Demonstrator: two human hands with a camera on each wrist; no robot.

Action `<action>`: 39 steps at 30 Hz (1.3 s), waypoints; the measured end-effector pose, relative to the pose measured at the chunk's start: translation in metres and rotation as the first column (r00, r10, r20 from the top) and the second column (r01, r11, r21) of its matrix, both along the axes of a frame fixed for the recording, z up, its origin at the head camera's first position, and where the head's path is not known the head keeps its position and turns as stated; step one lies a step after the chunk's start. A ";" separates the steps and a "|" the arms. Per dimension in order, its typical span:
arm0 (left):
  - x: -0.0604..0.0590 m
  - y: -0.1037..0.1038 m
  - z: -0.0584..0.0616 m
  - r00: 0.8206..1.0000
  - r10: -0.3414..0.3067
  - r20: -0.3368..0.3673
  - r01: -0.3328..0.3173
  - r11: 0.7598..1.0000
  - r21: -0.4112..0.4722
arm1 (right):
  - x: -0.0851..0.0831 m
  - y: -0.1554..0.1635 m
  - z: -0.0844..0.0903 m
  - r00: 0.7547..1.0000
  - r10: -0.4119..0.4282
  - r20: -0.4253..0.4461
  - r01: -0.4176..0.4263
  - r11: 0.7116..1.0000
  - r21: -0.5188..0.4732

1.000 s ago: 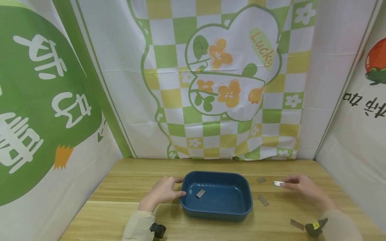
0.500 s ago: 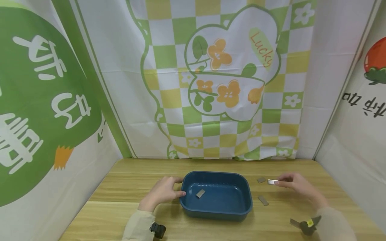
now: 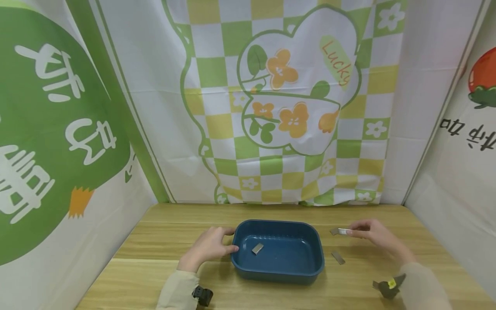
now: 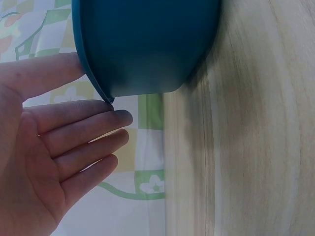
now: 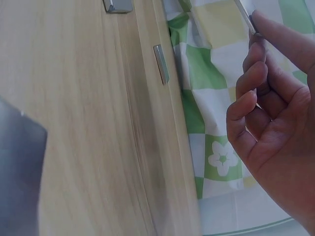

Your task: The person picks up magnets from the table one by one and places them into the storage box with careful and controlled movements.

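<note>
My right hand [image 3: 372, 232] pinches a small flat silver metal bar [image 3: 343, 231] between thumb and forefinger, above the right side of the wooden table [image 3: 162, 241]. The bar's end [image 5: 246, 17] shows at the fingertips in the right wrist view; the other fingers curl below. Just left of it, a similar metal bar [image 3: 333, 231] is partly overlapped by the held one. A dark blue rectangular bin [image 3: 279, 277] stands mid-table with one metal bar [image 3: 257, 249] inside. At its left rim, my left hand [image 3: 209, 245] touches with thumb and forefinger, its fingers fairly straight [image 4: 88, 130].
Another metal bar [image 3: 338, 257] lies right of the bin. One more bar [image 3: 375, 284] sits nearer me, partly behind the right wrist camera [image 3: 389, 288]. A checked curtain [image 3: 294, 172] hangs along the back edge. A dark grey shape [image 5: 19, 172] fills the right wrist view's lower left.
My right hand has moved left with the held metal bar, from apart to overlapping the far bar on the table in the head view. The left hand and bin stay put.
</note>
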State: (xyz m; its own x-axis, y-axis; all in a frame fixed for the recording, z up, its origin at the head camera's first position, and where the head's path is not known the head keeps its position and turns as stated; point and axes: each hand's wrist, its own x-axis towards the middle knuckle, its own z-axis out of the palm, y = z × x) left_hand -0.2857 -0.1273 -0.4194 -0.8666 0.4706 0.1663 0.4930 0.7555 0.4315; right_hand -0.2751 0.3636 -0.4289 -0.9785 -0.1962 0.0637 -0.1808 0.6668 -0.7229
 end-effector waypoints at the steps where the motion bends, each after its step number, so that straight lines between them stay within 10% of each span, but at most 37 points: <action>1: 0.000 0.000 0.000 1.000 -0.001 0.000 0.001 1.000 -0.001 | 0.000 -0.001 0.001 1.000 0.009 -0.008 -0.009 1.000 0.000; 39: -0.001 -0.001 -0.001 1.000 -0.006 0.007 0.006 1.000 0.011 | -0.025 -0.039 0.012 0.989 0.146 -0.026 -0.148 0.987 -0.065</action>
